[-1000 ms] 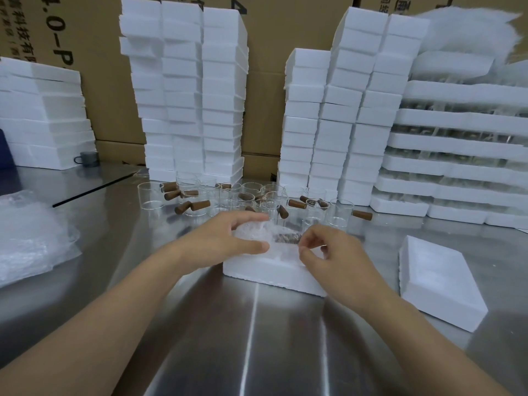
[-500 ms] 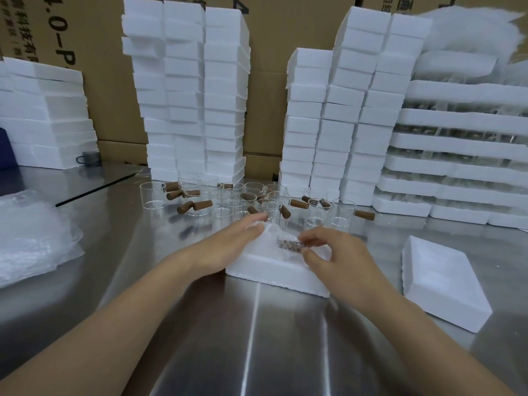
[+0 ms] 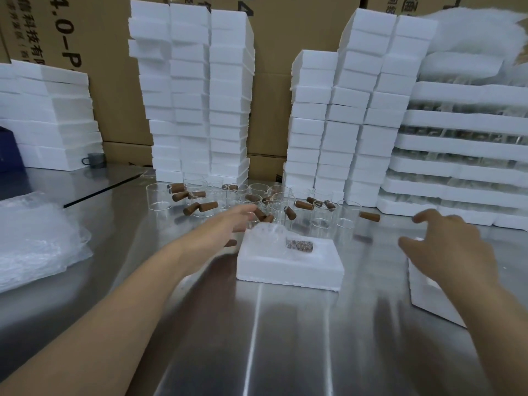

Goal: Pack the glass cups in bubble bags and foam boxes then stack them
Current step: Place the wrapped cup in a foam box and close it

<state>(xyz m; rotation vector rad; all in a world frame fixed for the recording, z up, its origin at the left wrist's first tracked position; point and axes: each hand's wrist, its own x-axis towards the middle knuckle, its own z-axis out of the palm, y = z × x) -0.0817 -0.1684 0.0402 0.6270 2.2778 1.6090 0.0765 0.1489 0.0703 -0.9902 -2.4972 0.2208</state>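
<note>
A white foam box half (image 3: 288, 265) lies on the steel table, with a bubble-wrapped cup (image 3: 278, 238) set into it, the brown handle showing through the wrap. Behind it stand several clear glass cups (image 3: 160, 197) with brown wooden handles. My left hand (image 3: 228, 222) is stretched out flat to the left of the box, fingers toward the cups, holding nothing. My right hand (image 3: 445, 244) hovers with spread fingers over a second foam half (image 3: 428, 292) at the right, holding nothing.
Tall stacks of foam boxes (image 3: 194, 95) rise at the back centre and right (image 3: 343, 124). Flat foam trays with glassware (image 3: 463, 155) stand far right. A pile of bubble bags (image 3: 34, 241) lies at the left. Cardboard cartons form the back wall.
Both hands have let go of the wrapped cup in the box. The left hand moved forward toward the cups. The right hand swung right over the other foam half.
</note>
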